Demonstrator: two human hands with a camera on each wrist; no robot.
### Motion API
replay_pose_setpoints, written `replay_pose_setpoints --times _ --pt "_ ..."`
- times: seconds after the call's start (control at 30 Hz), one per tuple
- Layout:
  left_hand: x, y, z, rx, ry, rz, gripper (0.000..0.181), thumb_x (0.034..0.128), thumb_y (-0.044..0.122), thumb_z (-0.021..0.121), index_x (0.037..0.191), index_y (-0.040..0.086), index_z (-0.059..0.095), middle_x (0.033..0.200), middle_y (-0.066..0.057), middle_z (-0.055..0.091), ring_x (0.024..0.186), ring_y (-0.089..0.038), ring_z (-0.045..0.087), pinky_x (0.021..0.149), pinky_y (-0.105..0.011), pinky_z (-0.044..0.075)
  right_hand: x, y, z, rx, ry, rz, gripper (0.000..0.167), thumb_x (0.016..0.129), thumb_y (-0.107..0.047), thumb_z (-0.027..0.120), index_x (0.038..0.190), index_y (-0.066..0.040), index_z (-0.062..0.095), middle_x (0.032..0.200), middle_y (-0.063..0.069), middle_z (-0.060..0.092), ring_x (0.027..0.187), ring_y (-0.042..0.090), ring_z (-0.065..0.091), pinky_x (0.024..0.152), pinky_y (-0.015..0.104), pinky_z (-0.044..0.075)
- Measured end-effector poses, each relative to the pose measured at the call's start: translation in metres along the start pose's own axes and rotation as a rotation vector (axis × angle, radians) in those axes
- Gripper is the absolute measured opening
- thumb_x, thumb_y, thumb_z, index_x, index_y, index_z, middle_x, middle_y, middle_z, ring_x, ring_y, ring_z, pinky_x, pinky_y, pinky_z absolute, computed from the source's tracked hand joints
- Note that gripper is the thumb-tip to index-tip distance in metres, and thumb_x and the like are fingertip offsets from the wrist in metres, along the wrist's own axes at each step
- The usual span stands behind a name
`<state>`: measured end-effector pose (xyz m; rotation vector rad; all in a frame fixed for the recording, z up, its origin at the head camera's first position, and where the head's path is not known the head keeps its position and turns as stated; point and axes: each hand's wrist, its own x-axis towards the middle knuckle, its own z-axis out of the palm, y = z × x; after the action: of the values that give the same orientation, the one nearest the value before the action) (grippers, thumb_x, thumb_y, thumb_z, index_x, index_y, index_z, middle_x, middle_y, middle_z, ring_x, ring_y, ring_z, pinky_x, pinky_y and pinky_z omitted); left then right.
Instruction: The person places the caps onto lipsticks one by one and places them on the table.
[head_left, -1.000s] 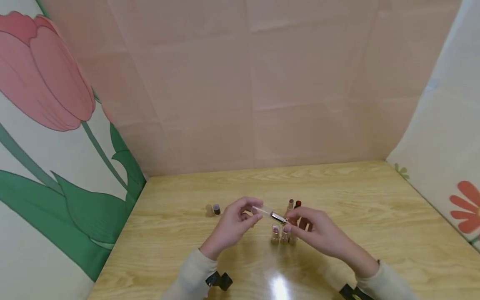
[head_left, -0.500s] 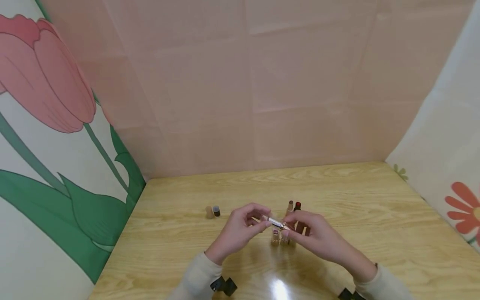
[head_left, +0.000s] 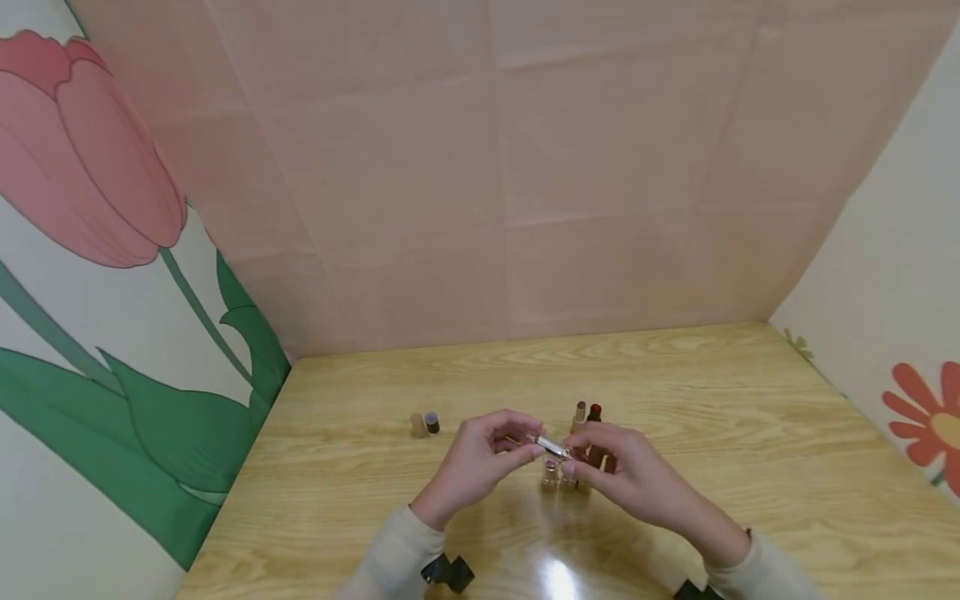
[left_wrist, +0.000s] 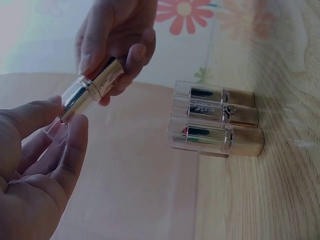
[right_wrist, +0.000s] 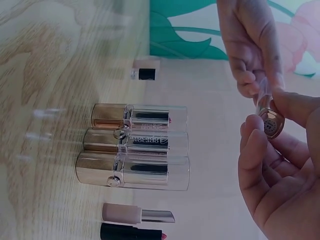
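Observation:
Above the table, both hands hold a lipstick point(left_wrist: 78, 98) with a clear cap and a gold base. My left hand point(head_left: 487, 458) pinches the clear cap end between thumb and fingers; the cap surrounds the silver and gold tube. The gold base point(left_wrist: 108, 76) is between the thumb and fingers of my right hand point(head_left: 633, 471), and its round underside faces the right wrist camera. Close by, three capped lipsticks point(right_wrist: 145, 145) with gold bases stand in a row. Part of that row is hidden behind the right hand in the head view.
Two uncapped lipsticks, a beige one point(right_wrist: 122, 213) and a dark one point(right_wrist: 127, 233), stand beyond the row. A beige cap point(head_left: 417, 425) and a black cap point(head_left: 432, 422) stand on the wooden table point(head_left: 337, 500) at the left. Printed cloths enclose the table.
The left hand has moved right and slightly down, closer to the right hand. The clear cap now covers more of the lipstick tube. Between the last two frames the hands barely move.

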<state>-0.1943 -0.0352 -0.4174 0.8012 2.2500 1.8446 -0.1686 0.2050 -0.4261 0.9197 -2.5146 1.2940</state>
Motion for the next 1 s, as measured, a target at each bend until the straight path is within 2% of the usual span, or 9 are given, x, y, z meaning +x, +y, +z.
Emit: replay_pose_setpoints --times 0.13,0.33,0.5,0.73,1.0 --pt "0.0000 -0.0003 0.0011 -0.007 0.007 -0.002 0.022 0.0899 0.015 0.076 0.112 0.012 0.072 0.111 -0.011 0.073 0.092 -0.010 0.068 0.083 -0.027 0.058 0.0010 -0.0030 0.0002 0.003 0.007 -0.003 0.013 0.092 -0.019 0.073 0.102 -0.026 0.070 0.084 -0.013 0.061 0.067 0.004 0.055 0.051 0.024 0.049" --pt "0.0008 -0.0008 0.0022 0.004 -0.010 0.005 0.024 0.0896 0.012 0.076 0.113 0.009 0.072 0.108 -0.002 0.073 0.091 -0.009 0.068 0.083 -0.028 0.058 0.0015 -0.0032 0.0026 0.033 0.013 -0.004 0.009 0.092 -0.020 0.073 0.099 -0.025 0.071 0.082 -0.011 0.060 0.067 0.004 0.056 0.051 0.025 0.051" --pt "0.0012 -0.0005 0.0011 0.008 -0.021 0.005 0.023 0.0903 0.013 0.075 0.113 0.013 0.071 0.109 0.000 0.073 0.091 -0.009 0.068 0.083 -0.028 0.058 0.0016 0.0014 0.0057 0.036 0.014 0.008 0.010 0.091 -0.021 0.075 0.097 -0.026 0.070 0.081 -0.011 0.061 0.067 0.005 0.057 0.051 0.025 0.051" --pt "0.0010 0.0008 0.0023 -0.011 -0.039 0.006 0.029 0.0928 0.012 0.072 0.121 0.016 0.067 0.114 -0.005 0.070 0.095 -0.010 0.066 0.086 -0.031 0.057 0.0035 0.0010 0.0051 0.017 -0.052 0.067 0.015 0.092 -0.030 0.074 0.106 -0.027 0.070 0.079 -0.015 0.066 0.066 0.004 0.060 0.053 0.026 0.051" --pt "-0.0001 0.0040 0.0023 -0.008 -0.066 0.032 0.028 0.0934 0.015 0.072 0.121 0.018 0.068 0.113 -0.003 0.070 0.095 -0.011 0.063 0.086 -0.031 0.057 0.0022 0.0007 0.0052 0.023 -0.083 0.059 0.018 0.092 -0.032 0.074 0.107 -0.022 0.070 0.080 -0.015 0.065 0.068 0.005 0.059 0.052 0.026 0.049"
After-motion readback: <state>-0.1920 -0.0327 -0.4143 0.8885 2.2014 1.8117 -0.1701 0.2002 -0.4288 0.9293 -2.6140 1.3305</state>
